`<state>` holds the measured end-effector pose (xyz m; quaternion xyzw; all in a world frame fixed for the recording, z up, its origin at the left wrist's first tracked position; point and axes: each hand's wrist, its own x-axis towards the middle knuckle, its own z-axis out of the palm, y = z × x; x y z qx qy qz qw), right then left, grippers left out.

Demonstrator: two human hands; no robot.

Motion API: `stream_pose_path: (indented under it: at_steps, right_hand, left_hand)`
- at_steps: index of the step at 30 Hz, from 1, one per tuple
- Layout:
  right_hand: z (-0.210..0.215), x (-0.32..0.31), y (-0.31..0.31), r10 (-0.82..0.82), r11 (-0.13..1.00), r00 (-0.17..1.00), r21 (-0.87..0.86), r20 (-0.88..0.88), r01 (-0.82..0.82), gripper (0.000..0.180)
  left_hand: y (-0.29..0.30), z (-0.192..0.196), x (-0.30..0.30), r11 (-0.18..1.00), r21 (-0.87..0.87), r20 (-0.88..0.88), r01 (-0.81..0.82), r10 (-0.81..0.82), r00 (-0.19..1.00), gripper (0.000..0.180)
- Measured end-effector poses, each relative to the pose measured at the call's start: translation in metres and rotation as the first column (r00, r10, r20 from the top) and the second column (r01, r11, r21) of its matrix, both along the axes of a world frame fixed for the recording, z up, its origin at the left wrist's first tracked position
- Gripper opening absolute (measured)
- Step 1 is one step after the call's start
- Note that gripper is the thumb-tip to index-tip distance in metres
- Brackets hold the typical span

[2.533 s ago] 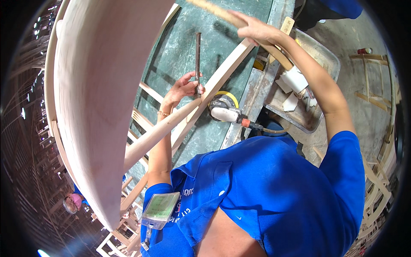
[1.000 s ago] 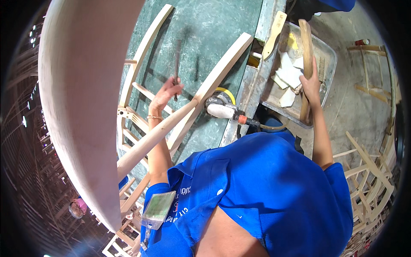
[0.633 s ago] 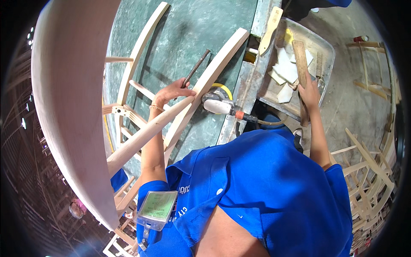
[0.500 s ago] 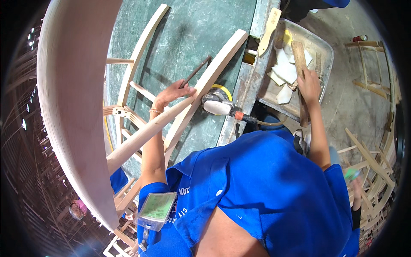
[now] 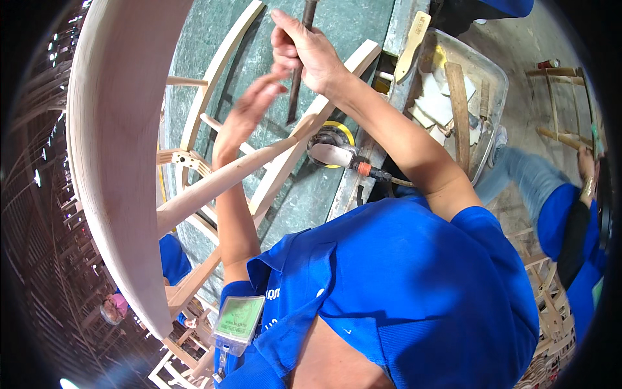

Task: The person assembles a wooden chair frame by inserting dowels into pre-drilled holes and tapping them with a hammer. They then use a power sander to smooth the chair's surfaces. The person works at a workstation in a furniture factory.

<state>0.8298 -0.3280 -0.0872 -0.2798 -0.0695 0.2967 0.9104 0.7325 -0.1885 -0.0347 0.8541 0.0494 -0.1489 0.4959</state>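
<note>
- Fingers [image 5: 282, 48] of the right hand [image 5: 312, 59] are curled tightly round the rod [image 5: 295, 97], which is held tilted above the surface [image 5: 359, 26], its lower end near the meeting of rail [image 5: 227, 178] and bar [image 5: 278, 179]; whether wood is touched cannot be told.
- By the left hand [image 5: 241, 121], blurred, nothing is seen to be gripped; its fingers are loosely extended toward the right hand, contact unclear.
- Handling is judged to be partway: rail and bar are already brought together and the rod is in hand, but its lower end is not seen set into wood. What finishing is left cannot be told.
- Much of the left side is filled by the curved board [image 5: 126, 162].
- Beside the bar, the sander [image 5: 332, 154] is laid down, untouched.
- Farther right, white pieces [image 5: 435, 104] and a stick [image 5: 459, 117] are held in the tray [image 5: 483, 65].
- Beyond, a co-worker [image 5: 557, 217] is seen.
</note>
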Motion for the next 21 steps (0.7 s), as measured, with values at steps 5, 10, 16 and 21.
stream_pose_path:
  at_steps: [5,10,16,21]
  right_hand:
    - [0.008,-0.020,-0.003,0.051,0.994,0.991,-0.103,0.127,-0.038,0.048]
    - [-0.006,-0.047,0.024,-0.041,0.957,0.980,-0.275,0.195,0.095,0.051]
    - [-0.024,-0.058,0.043,0.021,0.978,0.982,-0.208,0.190,0.019,0.050]
    - [-0.005,-0.060,0.047,0.135,0.979,0.960,-0.184,0.244,-0.091,0.051]
  left_hand:
    - [0.062,-0.083,-0.064,0.822,0.109,0.255,-0.559,0.520,0.815,0.045]
    - [0.069,-0.156,-0.124,0.519,0.582,0.382,-0.626,0.505,0.774,0.056]
    - [0.045,-0.160,-0.123,0.500,0.668,0.326,-0.551,0.469,0.821,0.058]
    - [0.044,-0.155,-0.122,0.523,0.698,0.245,-0.489,0.467,0.850,0.053]
